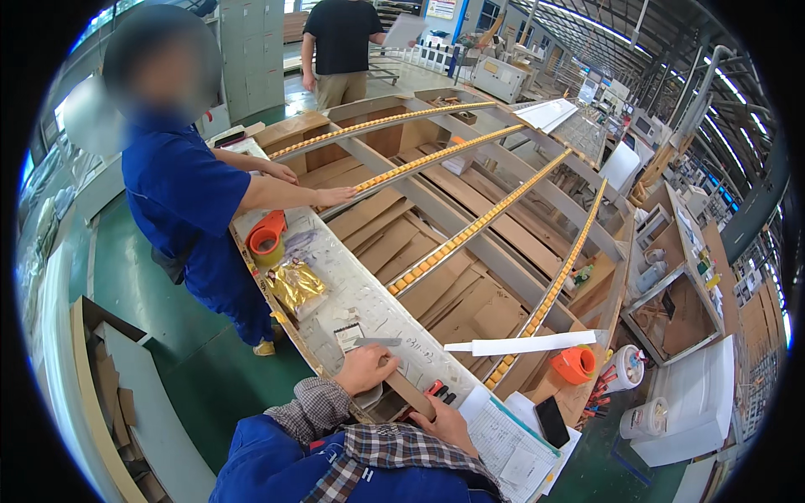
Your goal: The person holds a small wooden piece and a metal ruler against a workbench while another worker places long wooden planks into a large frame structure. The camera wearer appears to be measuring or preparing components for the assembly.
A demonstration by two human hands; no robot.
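Note:
My left hand [365,370] is closed around the upper end of a flat brown strip [409,392], at the table's near edge. The lower end of that strip is gripped by my right hand [446,429]. Whether the strip is cardboard or wood I cannot tell. Just beyond my left fingers lies a thin grey flat piece [379,341], beside a small printed card [349,337]. Small red and black items [439,390] sit close to my right hand. Right of it are written sheets [507,444] and a black phone [551,421].
A large frame table with yellow roller rails [478,225] stretches ahead. A white strip [532,343] lies across its near side. An orange tape dispenser [573,363] stands right, another [267,236] left near a gold packet [295,287]. A co-worker in blue [189,189] leans over the left side.

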